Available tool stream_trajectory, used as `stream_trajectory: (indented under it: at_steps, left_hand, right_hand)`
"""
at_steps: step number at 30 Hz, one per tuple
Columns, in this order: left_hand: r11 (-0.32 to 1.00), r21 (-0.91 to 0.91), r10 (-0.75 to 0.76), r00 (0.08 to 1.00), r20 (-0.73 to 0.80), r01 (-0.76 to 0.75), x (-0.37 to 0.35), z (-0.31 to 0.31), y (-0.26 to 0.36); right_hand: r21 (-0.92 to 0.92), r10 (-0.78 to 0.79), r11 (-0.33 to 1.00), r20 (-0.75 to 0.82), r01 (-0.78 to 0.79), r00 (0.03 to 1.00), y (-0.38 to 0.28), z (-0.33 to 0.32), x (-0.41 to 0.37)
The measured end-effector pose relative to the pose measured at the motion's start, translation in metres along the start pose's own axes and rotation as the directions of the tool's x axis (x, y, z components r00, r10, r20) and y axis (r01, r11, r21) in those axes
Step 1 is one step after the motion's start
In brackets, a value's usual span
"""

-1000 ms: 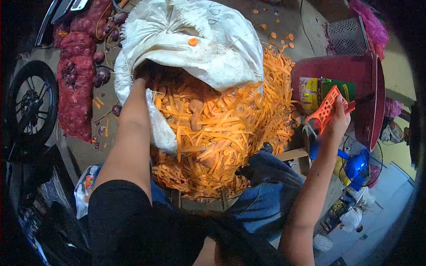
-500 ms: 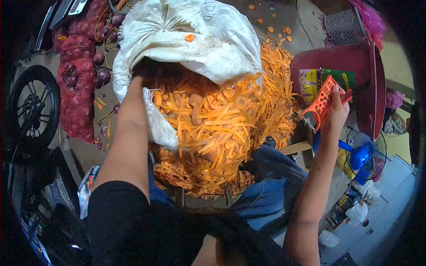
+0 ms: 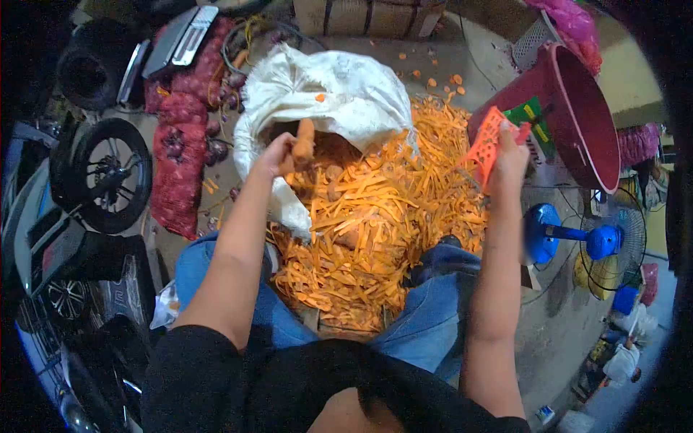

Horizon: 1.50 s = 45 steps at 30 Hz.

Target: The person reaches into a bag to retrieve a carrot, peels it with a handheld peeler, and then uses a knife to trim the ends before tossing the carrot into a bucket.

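Observation:
In my left hand (image 3: 278, 155) is a whole carrot (image 3: 304, 139), gripped near its lower end and held upright at the mouth of a white woven sack (image 3: 339, 83). My right hand (image 3: 510, 155) is closed around an orange-red peeler with a perforated body (image 3: 487, 144), raised on the right side. Between my legs, a big heap of orange carrot peelings (image 3: 368, 231) spreads out from under the sack. A small orange piece (image 3: 320, 97) rests on top of the sack. The sack's inside is mostly in shadow.
A maroon bin (image 3: 530, 94) stands tilted at the right, with a blue fan (image 3: 603, 242) below it. Red net sacks of onions (image 3: 179, 159) lie at the left beside a motorbike wheel (image 3: 110, 175). Cardboard boxes (image 3: 372, 18) are at the back.
My left hand has come out of the sack, now with a carrot in it. My right hand still holds the peeler, slightly further left. The camera view has shifted.

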<state>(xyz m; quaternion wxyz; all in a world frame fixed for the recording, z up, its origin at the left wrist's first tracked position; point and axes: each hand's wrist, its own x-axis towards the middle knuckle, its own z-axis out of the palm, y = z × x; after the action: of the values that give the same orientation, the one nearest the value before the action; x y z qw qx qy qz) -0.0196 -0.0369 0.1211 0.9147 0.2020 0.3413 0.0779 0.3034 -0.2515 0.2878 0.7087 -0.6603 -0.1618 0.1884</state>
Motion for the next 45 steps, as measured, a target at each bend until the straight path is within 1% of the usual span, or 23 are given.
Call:
stream_trajectory:
  at_steps: [1, 2, 3, 5, 7, 9, 11, 13, 15, 17, 19, 21, 23, 27, 29, 34, 36, 38, 40, 41, 43, 44, 45]
  left_hand:
    - [0.997, -0.066, 0.048, 0.998, 0.044, -0.045, -0.016, 0.037, -0.004]
    - [0.996, 0.004, 0.089, 0.994, 0.069, -0.089, -0.021, 0.056, -0.004]
    - [0.996, -0.026, 0.083, 0.985, 0.150, -0.080, -0.026, 0.078, -0.005]
    - [0.999, 0.001, 0.046, 0.966, 0.255, -0.048, -0.038, 0.120, -0.008]
    - [0.998, 0.003, 0.052, 0.948, 0.314, -0.056, -0.058, 0.161, -0.017]
    - [0.996, -0.063, 0.077, 0.949, 0.305, -0.060, -0.072, 0.192, -0.033]
    - [0.988, -0.132, 0.094, 0.991, 0.098, -0.081, -0.083, 0.219, -0.051]
    - [0.978, -0.198, 0.092, 0.986, 0.137, -0.064, -0.080, 0.222, -0.062]
    - [0.960, -0.261, 0.008, 0.923, 0.385, 0.101, -0.071, 0.216, -0.072]
    - [0.963, -0.243, -0.022, 0.937, 0.348, 0.113, -0.066, 0.217, -0.073]
    - [0.990, -0.136, -0.010, 0.971, 0.239, 0.044, -0.071, 0.230, -0.069]
    - [0.989, -0.131, -0.029, 0.970, 0.243, 0.063, -0.070, 0.230, -0.066]
    - [0.962, -0.248, -0.039, 0.952, 0.303, 0.118, -0.064, 0.225, -0.063]
    - [0.949, -0.281, -0.042, 0.939, 0.341, 0.144, -0.064, 0.231, -0.060]
    - [0.982, -0.189, 0.030, 1.000, 0.006, -0.028, -0.068, 0.245, -0.059]
    - [0.997, -0.073, 0.030, 0.999, 0.038, -0.027, -0.068, 0.240, -0.058]
    - [0.999, -0.013, 0.042, 0.998, 0.036, -0.042, -0.072, 0.239, -0.058]
    - [0.976, 0.207, -0.090, 0.987, 0.134, 0.061, -0.080, 0.235, -0.056]
    - [0.965, 0.249, -0.123, 0.982, 0.146, 0.084, -0.089, 0.241, -0.066]
    - [0.952, 0.286, -0.157, 0.976, 0.150, 0.110, -0.095, 0.245, -0.068]
    - [0.953, 0.285, -0.128, 0.989, 0.077, 0.101, -0.097, 0.249, -0.064]
    - [0.974, 0.208, -0.107, 0.991, 0.081, 0.089, -0.090, 0.242, -0.060]
    - [0.989, 0.129, -0.086, 0.993, 0.083, 0.075, -0.083, 0.237, -0.057]
  right_hand:
    - [0.034, 0.043, 0.998, 0.000, -0.043, 0.999, 0.002, 0.001, -0.001]
    - [-0.047, 0.023, 0.999, 0.010, -0.023, 1.000, 0.014, 0.001, 0.001]
    - [-0.130, 0.002, 0.992, 0.018, 0.000, 1.000, 0.009, 0.008, -0.002]
    - [0.062, 0.078, 0.995, 0.074, -0.083, 0.994, -0.006, 0.026, -0.026]
    - [0.074, 0.089, 0.992, 0.152, -0.102, 0.984, -0.020, 0.038, -0.049]
    - [-0.089, 0.094, 0.993, 0.129, -0.083, 0.987, -0.016, 0.051, -0.060]
    - [-0.051, 0.094, 0.995, 0.136, -0.088, 0.986, -0.014, 0.061, -0.073]
    - [-0.032, 0.097, 0.995, 0.148, -0.093, 0.984, -0.017, 0.066, -0.078]
    - [0.098, 0.124, 0.986, 0.122, -0.136, 0.985, -0.022, 0.068, -0.083]
    - [0.040, 0.167, 0.984, 0.113, -0.172, 0.979, -0.017, 0.065, -0.075]
    - [0.210, 0.211, 0.953, 0.067, -0.220, 0.975, -0.025, 0.069, -0.074]
    - [0.203, 0.206, 0.956, 0.049, -0.212, 0.977, -0.029, 0.071, -0.078]
    - [-0.082, 0.129, 0.990, 0.139, -0.118, 0.982, -0.024, 0.071, -0.078]
    - [0.073, 0.152, 0.983, 0.173, -0.167, 0.973, -0.027, 0.080, -0.080]
    - [0.016, 0.106, 0.994, 0.171, -0.110, 0.980, -0.022, 0.083, -0.084]
    - [-0.076, -0.027, 0.996, 0.191, 0.042, 0.981, -0.016, 0.083, -0.088]
    - [-0.449, -0.043, 0.883, 0.216, 0.139, 0.975, -0.015, 0.076, -0.081]
    - [-0.423, -0.365, 0.846, -0.012, 0.326, 0.931, 0.000, 0.065, -0.050]
    - [-0.593, -0.276, 0.803, -0.275, 0.064, 0.921, 0.027, 0.030, 0.003]
    - [-0.481, -0.137, 0.876, -0.293, -0.022, 0.946, 0.002, 0.026, -0.004]
    - [-0.273, -0.051, 0.962, -0.251, -0.021, 0.967, -0.005, 0.023, -0.005]
    - [-0.273, -0.055, 0.962, -0.247, -0.015, 0.967, -0.011, 0.031, -0.013]
    - [-0.098, 0.006, 0.995, -0.120, -0.018, 0.993, -0.018, 0.045, -0.031]
